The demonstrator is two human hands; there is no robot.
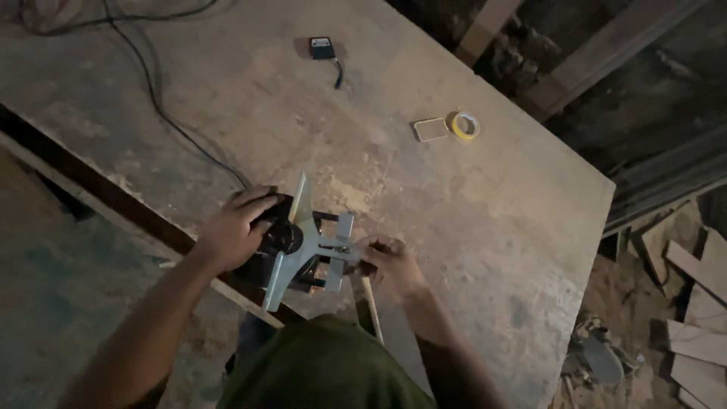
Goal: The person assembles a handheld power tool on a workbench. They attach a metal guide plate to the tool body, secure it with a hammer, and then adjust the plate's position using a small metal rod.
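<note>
Two hands are on the power tool (299,250) at the near edge of the dusty workbench (469,220). My left hand (231,231) is wrapped round its black motor body; my right hand (390,261) pinches the grey metal guide beside a thin wooden strip (371,307). I'd brace the body firmly and keep the cable (163,113) away from the base.

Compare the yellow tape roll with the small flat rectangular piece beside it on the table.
The yellow tape roll is a ring with an open centre; the flat rectangular piece is a thin slab with rounded corners. The roll is bright yellow, the piece pale tan. The roll stands taller off the surface; the piece lies low. Both rest on the wooden table, untouched by either hand.
</note>
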